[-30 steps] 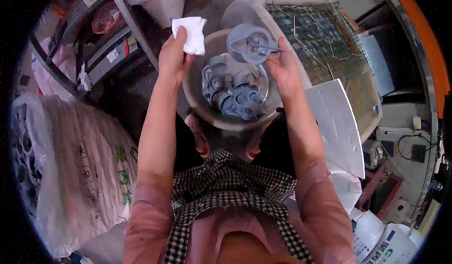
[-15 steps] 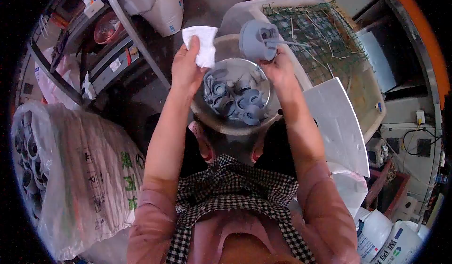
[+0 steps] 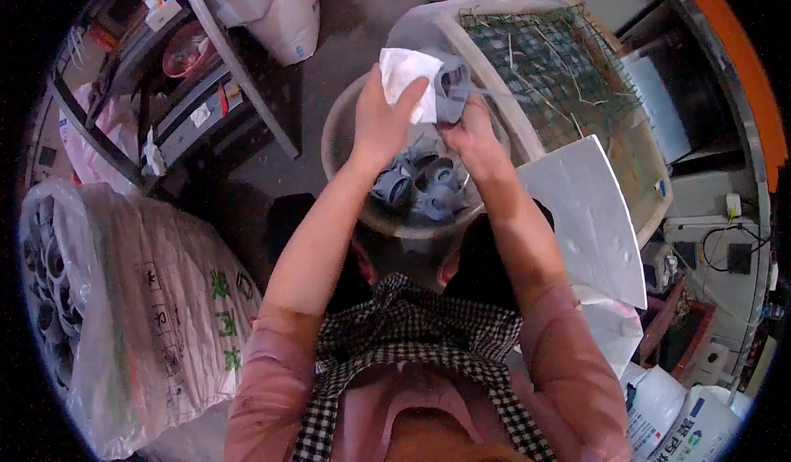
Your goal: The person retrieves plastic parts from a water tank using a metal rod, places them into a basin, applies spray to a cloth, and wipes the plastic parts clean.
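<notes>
My left hand (image 3: 389,112) grips a folded white cloth (image 3: 409,73), its thumb lying across the front. The cloth touches the left side of a grey plastic fitting (image 3: 453,87), which my right hand (image 3: 475,133) holds from below and the right. A thin stem sticks out of the fitting to the right, blurred by motion. Beneath both hands, several grey fittings (image 3: 437,184) lie in a round basin (image 3: 339,137), partly hidden by my left hand and wrist.
At the left stands a plastic sack (image 3: 156,297) of grey parts, below a metal rack (image 3: 235,63). A tub with green netting (image 3: 560,75) is at the upper right. A white board (image 3: 587,215) leans beside my right arm. White bags (image 3: 688,425) lie lower right.
My left hand has moved right with the cloth, which now touches the fitting. The fitting has been turned in my right hand and its opening faces right.
</notes>
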`<state>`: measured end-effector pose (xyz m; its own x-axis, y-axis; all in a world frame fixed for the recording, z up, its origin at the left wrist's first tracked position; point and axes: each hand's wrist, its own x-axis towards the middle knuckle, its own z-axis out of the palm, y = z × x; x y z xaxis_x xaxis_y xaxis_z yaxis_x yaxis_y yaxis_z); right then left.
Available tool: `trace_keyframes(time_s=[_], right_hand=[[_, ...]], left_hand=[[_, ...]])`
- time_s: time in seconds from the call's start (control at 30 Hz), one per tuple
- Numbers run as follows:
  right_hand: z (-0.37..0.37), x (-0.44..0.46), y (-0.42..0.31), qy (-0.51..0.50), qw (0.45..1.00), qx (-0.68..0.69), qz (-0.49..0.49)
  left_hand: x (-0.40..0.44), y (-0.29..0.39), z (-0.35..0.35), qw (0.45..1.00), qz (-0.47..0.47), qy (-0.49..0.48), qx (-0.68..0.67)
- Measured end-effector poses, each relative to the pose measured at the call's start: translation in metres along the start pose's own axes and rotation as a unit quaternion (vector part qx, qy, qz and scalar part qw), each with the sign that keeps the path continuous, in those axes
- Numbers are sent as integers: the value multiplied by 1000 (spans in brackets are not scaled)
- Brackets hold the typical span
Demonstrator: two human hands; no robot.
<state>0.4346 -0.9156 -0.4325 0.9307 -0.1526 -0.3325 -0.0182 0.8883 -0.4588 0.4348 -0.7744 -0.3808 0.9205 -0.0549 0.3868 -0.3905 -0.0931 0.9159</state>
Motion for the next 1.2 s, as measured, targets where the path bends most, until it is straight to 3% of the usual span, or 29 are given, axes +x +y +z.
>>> trace_keyframes(time_s=[0.07, 0.13, 0.2, 0.27, 0.3, 0.37, 0.4, 0.5, 0.53, 0.6, 0.67, 0.73, 0.8, 0.93, 1.07, 1.13, 1.2], right_hand=[[7, -8, 2, 22, 998, -13, -51], [7, -7, -2, 65, 994, -39, -73], [11, -16, -6, 12, 993, -46, -107], [28, -27, -17, 97, 965, -208, -124], [23, -23, -19, 97, 966, -204, -126], [8, -12, -19, 23, 901, -377, -211], [7, -14, -16, 25, 903, -375, -209], [21, -29, -6, -7, 768, -584, -264], [28, -36, -4, -9, 768, -584, -264], [39, -41, 0, -130, 918, -346, -145], [34, -38, -8, -157, 893, -399, -136], [31, -42, -7, -233, 861, -375, -253], [31, -50, -7, -267, 841, -412, -228], [36, -66, 6, -271, 817, -450, -237], [18, -51, 26, -146, 804, -521, -248], [17, -50, 31, -100, 857, -465, -200], [19, -49, 32, -76, 857, -462, -215]], left_hand=[[2, 4, -3, 994, -68, -46, -73], [7, -5, -7, 991, -114, -28, -69], [13, -12, -16, 955, -280, -37, -89], [17, -8, -27, 959, -273, -19, -73], [20, -11, -33, 956, -266, -9, -121], [22, -16, -38, 949, -260, 14, -176], [18, -15, -36, 949, -262, 13, -173], [1, -23, -24, 951, -299, -33, -73], [-4, -25, -18, 944, -295, -22, -145], [-5, -15, -22, 921, -321, 0, -221], [0, -9, -27, 905, -333, 19, -265], [5, -6, -32, 887, -342, 37, -306], [6, -9, -33, 851, -337, 65, -399], [7, -4, -38, 877, -291, 58, -378], [4, -4, -32, 904, -254, 63, -338], [2, -11, -25, 895, -266, 95, -344], [1, -17, -20, 893, -261, 95, -353]])
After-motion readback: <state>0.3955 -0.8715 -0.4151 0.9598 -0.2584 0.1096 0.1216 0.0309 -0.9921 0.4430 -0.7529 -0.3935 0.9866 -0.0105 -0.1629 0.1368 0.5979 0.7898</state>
